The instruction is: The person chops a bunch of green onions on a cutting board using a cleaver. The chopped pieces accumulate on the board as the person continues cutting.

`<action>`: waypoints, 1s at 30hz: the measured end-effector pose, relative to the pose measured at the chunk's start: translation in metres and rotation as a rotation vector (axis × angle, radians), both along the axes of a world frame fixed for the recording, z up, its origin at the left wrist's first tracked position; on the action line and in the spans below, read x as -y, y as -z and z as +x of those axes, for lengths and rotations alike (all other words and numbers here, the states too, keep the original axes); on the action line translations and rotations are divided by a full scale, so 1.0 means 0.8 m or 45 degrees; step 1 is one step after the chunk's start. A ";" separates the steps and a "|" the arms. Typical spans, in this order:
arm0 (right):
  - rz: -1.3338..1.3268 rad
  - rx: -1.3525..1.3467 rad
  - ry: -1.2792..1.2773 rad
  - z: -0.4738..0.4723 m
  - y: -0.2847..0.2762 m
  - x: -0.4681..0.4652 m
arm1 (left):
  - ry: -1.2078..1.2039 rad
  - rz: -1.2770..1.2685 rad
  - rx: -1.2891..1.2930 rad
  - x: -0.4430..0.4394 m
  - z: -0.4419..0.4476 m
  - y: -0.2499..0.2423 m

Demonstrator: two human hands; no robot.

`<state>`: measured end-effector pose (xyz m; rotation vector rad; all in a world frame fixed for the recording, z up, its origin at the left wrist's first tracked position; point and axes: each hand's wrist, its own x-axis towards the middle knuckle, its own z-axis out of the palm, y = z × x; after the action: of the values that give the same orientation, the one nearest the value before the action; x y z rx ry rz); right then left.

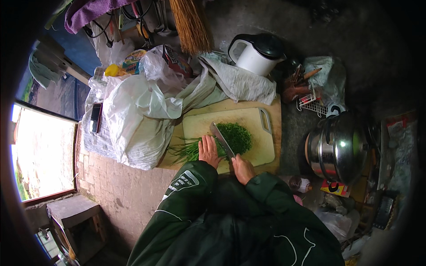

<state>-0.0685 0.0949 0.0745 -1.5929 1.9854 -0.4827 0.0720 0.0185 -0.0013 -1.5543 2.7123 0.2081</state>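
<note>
A cream plastic cutting board with a grey handle lies on a wooden board. My right hand grips the handle of a kitchen knife, its blade slanting up and left across the greens. Under my left hand lies a bunch of long thin green stalks, pressed to the board just left of the blade. A heap of finely chopped greens rests against the blade's right side. The handle's grip is mostly hidden in my right hand.
White plastic bags and cloth crowd the left side, with a phone beyond. A white electric kettle stands behind the board. To the right are a wire rack and a large steel pot. A stool stands lower left.
</note>
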 end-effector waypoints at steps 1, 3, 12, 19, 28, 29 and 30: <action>0.008 -0.010 0.003 0.001 -0.002 0.002 | 0.000 0.007 0.004 0.001 0.000 -0.001; 0.036 -0.029 0.004 0.004 -0.006 0.006 | 0.001 0.026 0.013 0.001 0.000 -0.003; 0.119 -0.004 0.031 0.012 -0.008 0.022 | 0.008 0.028 0.057 0.001 -0.001 -0.002; -0.066 -0.054 0.041 0.019 0.049 0.032 | -0.019 0.051 -0.016 0.003 -0.002 0.003; -0.208 0.017 0.010 0.010 0.038 0.031 | -0.032 0.075 0.013 0.001 -0.003 0.005; -0.231 0.020 0.016 0.009 0.031 0.029 | -0.033 0.080 0.039 0.002 -0.002 0.005; -0.265 0.015 0.019 0.006 0.023 0.025 | -0.032 0.062 0.056 0.001 -0.003 0.005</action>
<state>-0.0634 0.0750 0.0560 -1.6945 1.9932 -0.7231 0.0696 0.0175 -0.0052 -1.5622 2.6353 0.2360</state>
